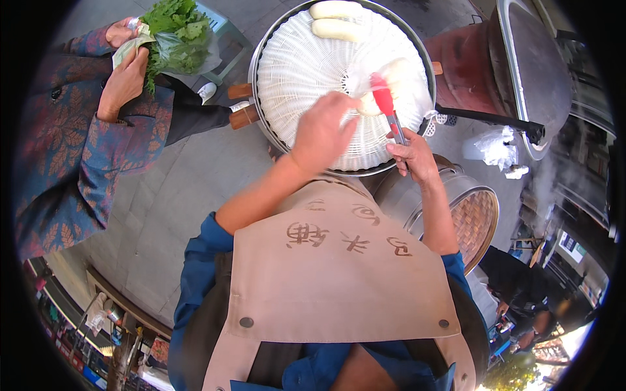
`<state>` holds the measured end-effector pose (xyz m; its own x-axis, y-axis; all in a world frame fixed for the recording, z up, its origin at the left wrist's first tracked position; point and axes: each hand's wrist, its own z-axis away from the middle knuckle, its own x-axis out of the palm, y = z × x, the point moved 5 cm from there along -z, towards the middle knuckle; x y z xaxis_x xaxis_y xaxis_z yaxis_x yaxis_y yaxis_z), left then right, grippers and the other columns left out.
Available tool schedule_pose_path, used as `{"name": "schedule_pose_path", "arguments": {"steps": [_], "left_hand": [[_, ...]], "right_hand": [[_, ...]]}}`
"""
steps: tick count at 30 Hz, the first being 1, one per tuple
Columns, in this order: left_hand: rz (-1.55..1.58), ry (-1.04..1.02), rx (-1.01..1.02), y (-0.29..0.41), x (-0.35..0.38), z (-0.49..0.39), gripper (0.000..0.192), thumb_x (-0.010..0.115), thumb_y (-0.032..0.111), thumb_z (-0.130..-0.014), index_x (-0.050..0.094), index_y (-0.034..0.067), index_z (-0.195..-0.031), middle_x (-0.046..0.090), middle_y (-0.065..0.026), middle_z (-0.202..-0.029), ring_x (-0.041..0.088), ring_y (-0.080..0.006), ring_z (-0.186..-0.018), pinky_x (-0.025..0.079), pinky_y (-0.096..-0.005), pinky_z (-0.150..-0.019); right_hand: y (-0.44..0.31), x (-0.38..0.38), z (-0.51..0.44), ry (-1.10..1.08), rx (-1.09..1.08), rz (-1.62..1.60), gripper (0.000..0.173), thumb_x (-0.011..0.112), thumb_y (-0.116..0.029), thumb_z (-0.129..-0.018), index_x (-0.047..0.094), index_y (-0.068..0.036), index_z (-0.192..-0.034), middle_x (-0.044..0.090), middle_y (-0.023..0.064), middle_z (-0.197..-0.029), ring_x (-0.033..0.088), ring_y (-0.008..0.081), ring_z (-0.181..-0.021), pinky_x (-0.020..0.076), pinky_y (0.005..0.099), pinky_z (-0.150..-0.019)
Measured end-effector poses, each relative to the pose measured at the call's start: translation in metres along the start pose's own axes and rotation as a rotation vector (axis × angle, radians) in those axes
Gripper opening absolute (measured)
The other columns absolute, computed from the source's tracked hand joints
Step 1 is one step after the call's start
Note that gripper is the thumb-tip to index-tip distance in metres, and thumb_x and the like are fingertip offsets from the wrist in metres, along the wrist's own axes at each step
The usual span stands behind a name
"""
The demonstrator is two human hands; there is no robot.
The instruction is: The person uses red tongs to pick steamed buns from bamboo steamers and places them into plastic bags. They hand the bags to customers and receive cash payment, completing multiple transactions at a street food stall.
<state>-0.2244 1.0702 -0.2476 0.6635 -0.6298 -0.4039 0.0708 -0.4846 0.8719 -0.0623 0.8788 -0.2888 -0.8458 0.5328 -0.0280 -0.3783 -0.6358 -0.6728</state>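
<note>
My right hand (414,155) grips metal tongs (397,128) with red silicone tips. The tips rest over pale buns (370,104) and a clear plastic bag (415,93) on the right side of a round white woven steamer mat (298,63). Whether the tips pinch a bun or the bag, I cannot tell. Blurred by motion, my left hand (326,128) hovers above the mat's near left part, thumb and fingers apart, with nothing visible in it. Two long pale buns (337,29) lie at the mat's far edge.
At left a person (88,161) holds leafy greens (176,39) in a bag beside a light-blue stool (227,41). Wooden handles (243,117) jut from the steamer. To the right are a reddish drum (459,63), a black handle (489,117) and a woven-topped steamer (472,220).
</note>
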Motion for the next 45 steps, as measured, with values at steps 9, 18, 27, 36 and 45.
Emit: {"name": "schedule_pose_path", "arguments": {"steps": [9, 18, 27, 36, 45], "left_hand": [[-0.056, -0.179, -0.132, -0.081, 0.032, -0.037, 0.02, 0.071, 0.021, -0.091, 0.071, 0.006, -0.105, 0.069, -0.0124, -0.098, 0.067, -0.027, -0.078, 0.053, -0.0383, -0.073], [-0.019, -0.265, -0.1, -0.068, 0.017, -0.024, 0.01, 0.071, 0.014, -0.087, 0.066, 0.005, -0.086, 0.064, -0.0095, -0.088, 0.065, -0.0287, -0.077, 0.052, -0.039, -0.072], [0.097, -0.403, -0.133, -0.058, 0.041, 0.041, 0.012, 0.072, 0.019, -0.084, 0.063, 0.01, -0.083, 0.061, -0.0081, -0.087, 0.066, -0.0329, -0.082, 0.053, -0.0433, -0.07], [-0.126, -0.172, -0.111, -0.087, 0.024, -0.036, 0.017, 0.072, 0.017, -0.091, 0.063, 0.004, -0.086, 0.06, -0.0115, -0.084, 0.063, -0.0338, -0.074, 0.05, -0.0412, -0.066], [0.226, -0.061, -0.219, -0.084, -0.002, 0.018, 0.017, 0.067, 0.013, -0.093, 0.059, 0.002, -0.084, 0.056, -0.0115, -0.081, 0.056, -0.0281, -0.067, 0.046, -0.038, -0.063]], "right_hand": [[0.009, 0.018, 0.0, -0.09, -0.028, -0.26, 0.043, 0.078, -0.014, -0.087, 0.057, 0.0, -0.122, 0.048, -0.0023, -0.064, 0.041, 0.0081, -0.041, 0.0349, 0.0238, -0.038], [0.024, 0.033, -0.01, -0.093, -0.07, -0.469, 0.04, 0.073, -0.016, -0.093, 0.055, -0.001, -0.125, 0.049, 0.0004, -0.066, 0.043, 0.0095, -0.047, 0.0361, 0.0252, -0.04], [0.026, 0.033, -0.015, -0.043, -0.071, -0.59, 0.037, 0.069, -0.021, -0.096, 0.054, -0.001, -0.125, 0.051, 0.0024, -0.068, 0.047, 0.0115, -0.048, 0.0378, 0.0271, -0.041], [0.021, 0.048, -0.004, -0.112, -0.004, -0.557, 0.036, 0.069, -0.018, -0.096, 0.055, -0.001, -0.124, 0.048, 0.0003, -0.067, 0.043, 0.0095, -0.048, 0.0355, 0.0258, -0.04], [0.042, 0.072, 0.003, -0.314, 0.117, -0.963, 0.038, 0.062, -0.027, -0.102, 0.055, 0.0, -0.128, 0.053, 0.0024, -0.075, 0.045, 0.0107, -0.052, 0.0364, 0.026, -0.043]]}}
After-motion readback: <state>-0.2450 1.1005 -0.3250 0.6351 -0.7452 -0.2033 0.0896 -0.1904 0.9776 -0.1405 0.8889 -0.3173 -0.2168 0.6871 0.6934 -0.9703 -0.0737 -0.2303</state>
